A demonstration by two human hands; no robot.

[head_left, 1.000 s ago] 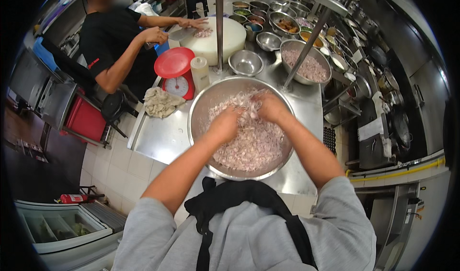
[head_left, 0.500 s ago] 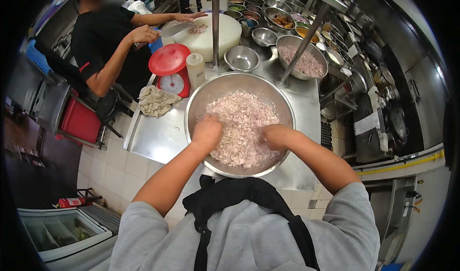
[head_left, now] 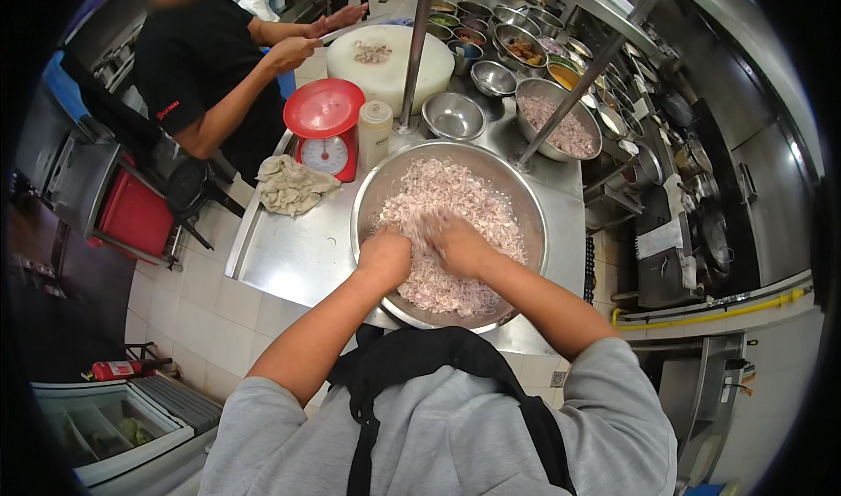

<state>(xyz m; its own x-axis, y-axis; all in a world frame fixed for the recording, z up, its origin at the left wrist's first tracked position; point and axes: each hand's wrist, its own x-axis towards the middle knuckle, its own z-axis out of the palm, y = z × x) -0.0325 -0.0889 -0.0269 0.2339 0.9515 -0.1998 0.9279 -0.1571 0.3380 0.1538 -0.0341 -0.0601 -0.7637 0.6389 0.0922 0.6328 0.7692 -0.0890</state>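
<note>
In front of me a large steel bowl (head_left: 361,207) holds a heap of thin, pale pink slices that look like sliced shallots (head_left: 451,189). My left hand (head_left: 385,255) is inside the bowl's near left part, curled closed on some slices, with its fingertips buried. Close beside it, near the middle of the heap, my right hand (head_left: 460,246) is in the slices too. Motion smears its fingers and the slices around them, so their grip cannot be made out.
Beyond the bowl on the steel table (head_left: 280,251) stand a red scale (head_left: 326,150), a squeeze bottle (head_left: 376,137), a small steel bowl (head_left: 454,116) and another bowl of slices (head_left: 556,124). A cloth (head_left: 293,185) lies left. Metal posts (head_left: 419,49) rise behind. A co-worker (head_left: 206,67) stands at a round white block (head_left: 385,75).
My right hand has moved left from the bowl's right side to beside my left hand. The co-worker's hands have lifted away from the chopped pieces on the block. The view has shifted slightly.
</note>
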